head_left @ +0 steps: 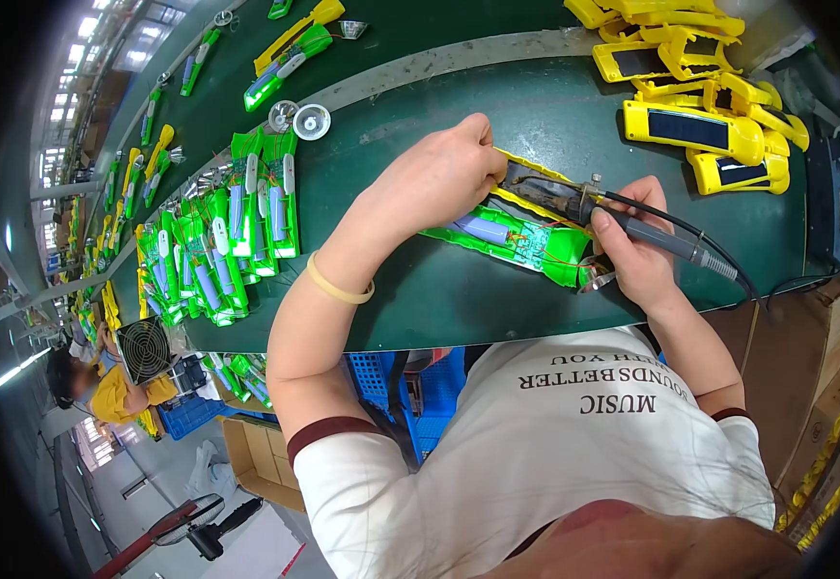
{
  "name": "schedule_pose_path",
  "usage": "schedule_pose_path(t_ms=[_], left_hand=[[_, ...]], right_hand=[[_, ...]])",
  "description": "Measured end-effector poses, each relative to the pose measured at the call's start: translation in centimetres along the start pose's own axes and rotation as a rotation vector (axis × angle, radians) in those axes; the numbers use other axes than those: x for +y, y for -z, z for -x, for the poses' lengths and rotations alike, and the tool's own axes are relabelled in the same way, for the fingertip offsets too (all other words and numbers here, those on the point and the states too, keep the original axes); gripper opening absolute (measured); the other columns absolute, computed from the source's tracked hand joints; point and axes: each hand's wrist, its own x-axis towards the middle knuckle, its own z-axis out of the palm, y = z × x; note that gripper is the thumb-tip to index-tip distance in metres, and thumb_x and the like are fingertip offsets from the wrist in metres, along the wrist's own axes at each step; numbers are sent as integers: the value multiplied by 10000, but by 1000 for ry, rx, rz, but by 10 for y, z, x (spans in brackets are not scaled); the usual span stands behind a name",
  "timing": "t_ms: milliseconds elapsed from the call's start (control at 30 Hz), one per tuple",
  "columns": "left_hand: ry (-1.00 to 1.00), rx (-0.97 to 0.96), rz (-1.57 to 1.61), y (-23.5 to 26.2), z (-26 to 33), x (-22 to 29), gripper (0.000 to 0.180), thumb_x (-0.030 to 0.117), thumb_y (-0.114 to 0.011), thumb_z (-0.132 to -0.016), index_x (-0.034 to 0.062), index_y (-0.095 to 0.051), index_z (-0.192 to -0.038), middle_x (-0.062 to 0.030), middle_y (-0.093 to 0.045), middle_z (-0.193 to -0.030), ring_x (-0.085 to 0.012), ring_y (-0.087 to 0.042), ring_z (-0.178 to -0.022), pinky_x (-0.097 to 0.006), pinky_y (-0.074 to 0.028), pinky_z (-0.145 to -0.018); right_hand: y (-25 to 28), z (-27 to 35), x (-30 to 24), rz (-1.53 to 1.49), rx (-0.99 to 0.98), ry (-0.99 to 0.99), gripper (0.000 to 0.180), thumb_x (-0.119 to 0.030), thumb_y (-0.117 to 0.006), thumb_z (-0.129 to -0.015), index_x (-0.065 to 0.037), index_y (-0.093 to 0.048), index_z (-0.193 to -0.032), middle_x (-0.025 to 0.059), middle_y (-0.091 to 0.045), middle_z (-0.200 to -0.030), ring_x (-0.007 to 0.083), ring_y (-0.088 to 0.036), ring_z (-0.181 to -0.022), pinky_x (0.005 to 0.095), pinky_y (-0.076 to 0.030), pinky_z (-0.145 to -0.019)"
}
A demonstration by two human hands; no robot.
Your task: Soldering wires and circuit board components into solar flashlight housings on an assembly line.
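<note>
My left hand (439,179) is closed at the left end of a narrow yellow casing half (536,206), its fingertips partly hidden. In my right hand (640,246) is a soldering iron (647,234) with a dark handle and a black cable. Its metal front part reaches left over the yellow casing, and the tip cannot be made out. Just below, on the green table, lies a bright green casing half (565,256) with a blue-violet cylindrical cell (483,229), a pale circuit board (533,243) and thin red wires.
Yellow casing halves with dark panels (690,132) are piled at the far right. On the left stand many filled green casings (212,246), with round reflectors (311,122) behind them. A grey strip (478,60) crosses the table. Another person (116,391) sits at far left.
</note>
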Motion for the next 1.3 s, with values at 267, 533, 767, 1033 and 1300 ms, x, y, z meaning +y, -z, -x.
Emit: schedule_pose_path(t_ms=[267, 533, 767, 1033, 1300], left_hand=[[10, 8, -8, -1, -1, 2, 81, 41, -612, -722, 20, -639, -796, -112, -506, -819, -282, -567, -715, -359, -467, -657], [9, 18, -4, -3, -1, 1, 90, 57, -603, -733, 20, -631, -811, -112, -498, -816, -283, -561, -708, -362, -462, -653], [27, 16, -15, -3, -2, 3, 91, 56, -606, -731, 23, -627, -813, -111, -497, -815, -283, -559, -709, -362, -462, -654], [33, 18, -16, -3, -2, 7, 86, 46, -603, -724, 21, -622, -805, -110, -497, -815, -280, -559, -717, -357, -462, -660], [33, 16, -10, -1, -3, 8, 85, 38, -600, -724, 25, -624, -805, -110, -504, -807, -276, -555, -717, -345, -459, -652]], right_hand=[[-1, 0, 0, -18, -1, 4, 259, -163, -646, -816, -38, -424, -860, 12, -478, -736, 58, -416, -656, 219, -355, -568], [-3, -2, -4, 70, -8, 36, 262, -156, -647, -808, -36, -422, -868, 11, -482, -746, 57, -417, -659, 214, -361, -569], [-6, -5, -1, -53, 12, -14, 269, -149, -642, -818, -37, -409, -891, 17, -484, -741, 56, -432, -637, 209, -367, -548], [27, 17, -17, -235, 131, 64, 208, -134, -570, -859, -64, -391, -938, 51, -531, -726, 86, -511, -538, 193, -387, -459], [127, -3, -29, -320, 362, 474, 288, -318, -440, -914, -81, -390, -1068, 196, -575, -970, 297, -605, -820, 299, -475, -547]])
